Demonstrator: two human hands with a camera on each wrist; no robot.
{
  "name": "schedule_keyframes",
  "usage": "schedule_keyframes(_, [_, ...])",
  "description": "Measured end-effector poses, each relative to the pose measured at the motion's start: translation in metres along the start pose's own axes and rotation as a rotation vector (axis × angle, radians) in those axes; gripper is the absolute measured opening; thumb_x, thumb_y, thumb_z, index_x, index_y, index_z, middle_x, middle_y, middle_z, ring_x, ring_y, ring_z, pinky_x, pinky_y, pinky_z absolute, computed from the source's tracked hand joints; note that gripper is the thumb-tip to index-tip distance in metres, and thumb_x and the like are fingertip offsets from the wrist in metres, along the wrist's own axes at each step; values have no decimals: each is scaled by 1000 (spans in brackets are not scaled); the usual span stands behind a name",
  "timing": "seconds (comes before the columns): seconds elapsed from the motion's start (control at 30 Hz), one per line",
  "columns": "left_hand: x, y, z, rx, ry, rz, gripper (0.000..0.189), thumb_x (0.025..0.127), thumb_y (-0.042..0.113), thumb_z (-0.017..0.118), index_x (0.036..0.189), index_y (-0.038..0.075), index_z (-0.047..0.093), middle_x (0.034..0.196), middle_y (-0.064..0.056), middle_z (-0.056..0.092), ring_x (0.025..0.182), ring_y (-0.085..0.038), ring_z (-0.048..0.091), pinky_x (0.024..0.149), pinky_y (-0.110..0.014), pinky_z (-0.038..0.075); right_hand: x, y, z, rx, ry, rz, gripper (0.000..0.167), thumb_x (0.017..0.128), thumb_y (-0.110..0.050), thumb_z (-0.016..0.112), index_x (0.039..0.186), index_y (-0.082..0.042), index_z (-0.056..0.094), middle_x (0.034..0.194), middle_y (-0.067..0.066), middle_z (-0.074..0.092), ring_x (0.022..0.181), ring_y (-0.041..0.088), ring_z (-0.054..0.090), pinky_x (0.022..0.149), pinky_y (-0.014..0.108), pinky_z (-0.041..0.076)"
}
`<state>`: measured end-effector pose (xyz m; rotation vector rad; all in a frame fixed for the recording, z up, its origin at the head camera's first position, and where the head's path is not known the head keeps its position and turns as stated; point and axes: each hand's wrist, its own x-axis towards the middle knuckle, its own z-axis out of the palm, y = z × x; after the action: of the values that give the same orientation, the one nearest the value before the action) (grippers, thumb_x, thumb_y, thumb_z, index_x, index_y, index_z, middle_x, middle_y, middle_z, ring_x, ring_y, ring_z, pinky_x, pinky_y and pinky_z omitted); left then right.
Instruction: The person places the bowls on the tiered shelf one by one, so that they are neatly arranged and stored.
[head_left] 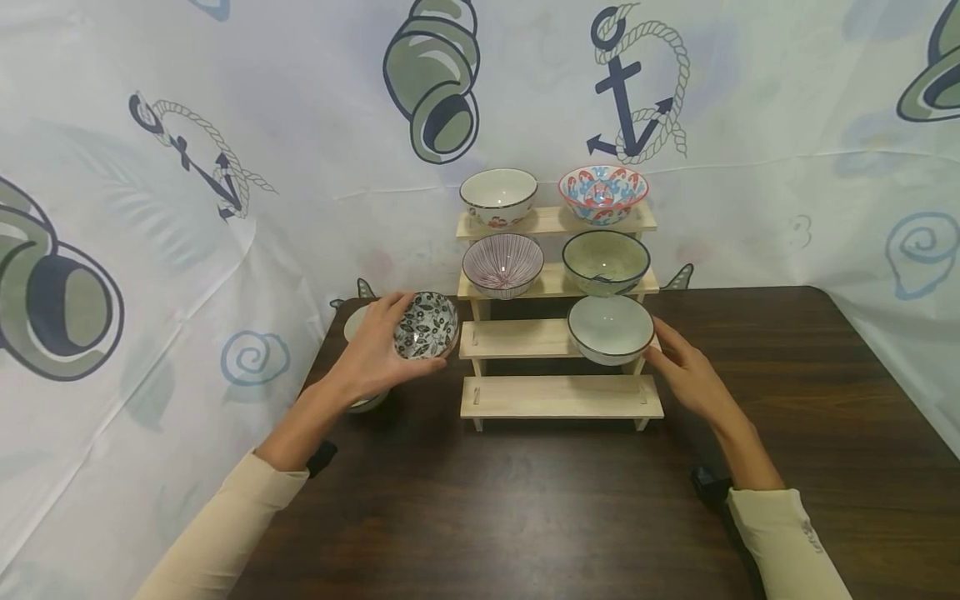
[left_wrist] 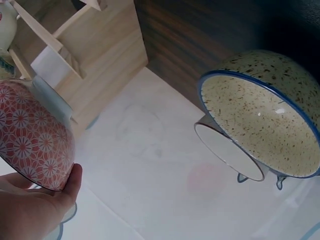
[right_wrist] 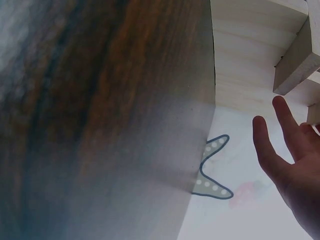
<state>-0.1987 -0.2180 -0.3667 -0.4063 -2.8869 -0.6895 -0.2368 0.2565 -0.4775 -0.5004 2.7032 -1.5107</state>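
Note:
My left hand (head_left: 375, 350) holds a small bowl (head_left: 426, 327) by its sides, tilted so its black-and-white floral inside shows. The left wrist view shows this bowl's red flower-patterned outside (left_wrist: 35, 135). At the right end of the stand's second step from the bottom, my right hand (head_left: 693, 379) grips a plain white bowl (head_left: 611, 327) at its right side, thumb in front. The white bowl's base overlaps the step's front edge. In the right wrist view, two outer fingers (right_wrist: 265, 145) stretch out apart; the bowl is out of sight there.
The wooden stand (head_left: 555, 396) has stepped shelves. Its upper two hold a white bowl (head_left: 498, 198), a red-and-blue bowl (head_left: 603, 193), a purple-striped bowl (head_left: 502, 267) and a green bowl (head_left: 606, 262). Beyond my left hand are a speckled blue-rimmed bowl (left_wrist: 260, 115) and a white-lined bowl (left_wrist: 227, 152).

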Motion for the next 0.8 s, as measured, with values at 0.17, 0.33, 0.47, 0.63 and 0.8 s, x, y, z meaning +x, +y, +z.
schedule_keyframes(0.17, [-2, 3, -2, -5, -1, 3, 115, 72, 59, 83, 162, 8, 31, 164, -15, 33, 150, -37, 32, 111, -64, 41, 1, 1, 0, -1, -2, -3, 64, 109, -36, 51, 166, -26, 23, 172, 13, 24, 155, 49, 26, 115, 71, 33])
schedule_keyframes(0.33, [-5, 6, -5, -14, -15, 10, 116, 73, 59, 83, 163, 10, 29, 165, -13, 31, 151, -36, 31, 110, -64, 43, 0, 2, 1, 0, -3, 1, 64, 109, -36, 51, 166, -26, 23, 172, 13, 23, 154, 49, 28, 115, 72, 33])
schedule_keyframes(0.47, [-9, 8, -10, -46, -41, 3, 115, 74, 59, 83, 164, 14, 27, 167, -12, 28, 154, -35, 28, 111, -65, 41, 0, 1, 1, 5, 4, -12, 64, 109, -34, 52, 166, -26, 24, 171, 14, 25, 154, 49, 27, 115, 71, 34])
schedule_keyframes(0.63, [-13, 9, -17, -65, -53, 5, 114, 75, 57, 84, 165, 19, 26, 169, -11, 25, 156, -36, 25, 114, -68, 37, -1, 0, 1, 5, 4, -8, 65, 109, -36, 52, 166, -26, 24, 171, 13, 25, 155, 47, 26, 116, 70, 33])
schedule_keyframes(0.8, [-17, 13, -19, -70, -52, 34, 114, 73, 56, 85, 164, 20, 28, 168, -10, 27, 155, -35, 27, 115, -67, 37, 0, 0, 2, 4, 11, -7, 64, 108, -36, 53, 165, -25, 26, 171, 12, 26, 157, 44, 24, 118, 68, 32])
